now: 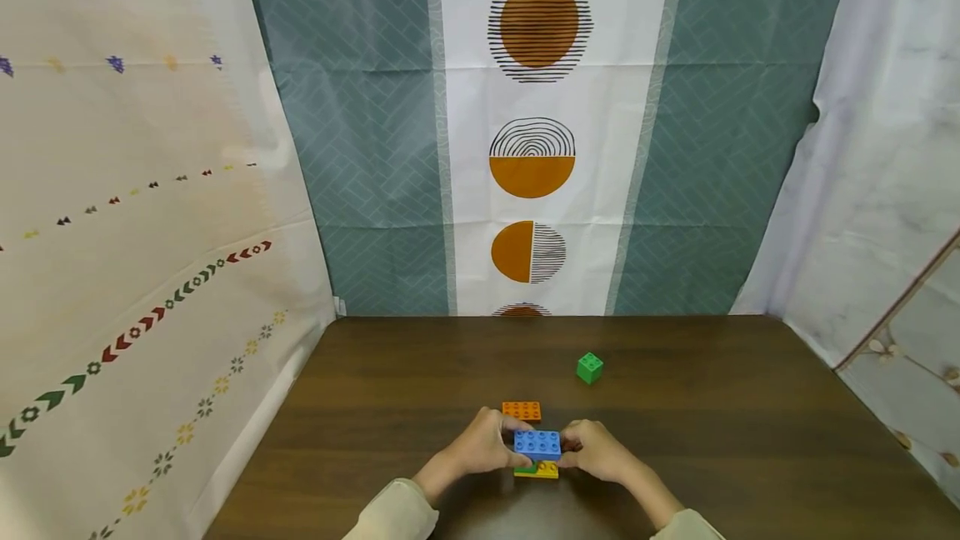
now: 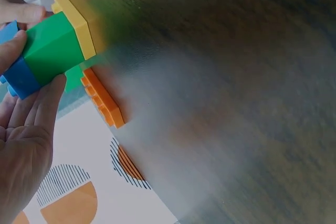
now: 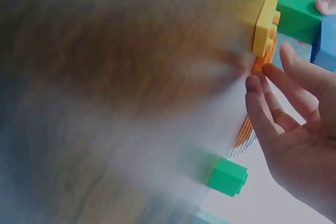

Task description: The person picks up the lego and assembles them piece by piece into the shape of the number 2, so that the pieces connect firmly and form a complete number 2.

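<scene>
A blue building brick [image 1: 537, 442] tops a small stack, studs up. Under it are a green brick [image 2: 55, 43] and, at the bottom, a yellow flat brick [image 2: 79, 27]. The green brick sits toward the left part of the yellow one, leaving studs showing at the right. My left hand [image 1: 483, 442] grips the stack from the left, thumb in front and fingers behind, at the level where blue meets green. Close by the stack's right end is my right hand [image 1: 596, 450], fingers loosely bent, with a gap between thumb and forefinger in the right wrist view.
An orange flat brick [image 1: 521, 408] lies just behind the stack. Farther back to the right stands a green brick [image 1: 589, 366]. The dark wooden table [image 1: 405, 365] ends at a patterned curtain [image 1: 367, 190] at the back, with pale cloths along both sides.
</scene>
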Motion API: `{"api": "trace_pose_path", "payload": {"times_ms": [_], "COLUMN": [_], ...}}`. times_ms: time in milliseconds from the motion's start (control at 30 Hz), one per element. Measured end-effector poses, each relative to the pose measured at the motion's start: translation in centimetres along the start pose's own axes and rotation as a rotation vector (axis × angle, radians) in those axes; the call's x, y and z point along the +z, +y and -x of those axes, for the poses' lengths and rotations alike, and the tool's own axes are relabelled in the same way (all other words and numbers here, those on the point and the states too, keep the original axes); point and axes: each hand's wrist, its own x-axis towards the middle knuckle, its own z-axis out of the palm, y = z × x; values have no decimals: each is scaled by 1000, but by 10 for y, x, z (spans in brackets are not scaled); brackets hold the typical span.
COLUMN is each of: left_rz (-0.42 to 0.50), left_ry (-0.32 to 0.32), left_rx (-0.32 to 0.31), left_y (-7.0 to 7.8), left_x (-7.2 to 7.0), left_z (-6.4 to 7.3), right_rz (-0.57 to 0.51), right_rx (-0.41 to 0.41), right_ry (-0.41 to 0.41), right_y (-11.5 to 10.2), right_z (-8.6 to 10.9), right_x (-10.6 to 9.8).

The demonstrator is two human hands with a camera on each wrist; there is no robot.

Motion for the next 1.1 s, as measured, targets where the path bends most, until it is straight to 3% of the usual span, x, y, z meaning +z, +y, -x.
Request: {"api": "trace_pose_path", "payload": {"times_ms": [100, 333, 433, 567, 833, 1100], "left_rz": [15, 50, 57, 60, 78, 54], "left_ry": [2, 22, 20, 15, 6, 23], "left_rx": [-8, -21, -15, -20, -12, -1], "left_y": [-2, -8, -9, -10, -8, -6], "left_x": [0, -2, -1, 1, 4, 5], "left_z": [3, 14, 14, 13, 11, 3], "right_rz": [73, 167, 178, 201, 225, 233], "right_rx": [8, 92, 128, 168, 304, 341], "right_ry": [109, 469, 546, 539, 445, 429], "right_y": [1, 3, 7, 16, 27, 33], "right_z": [-1, -16, -20, -23, -33, -50], "right_x": [-2, -9, -18, -28, -40, -45]}}
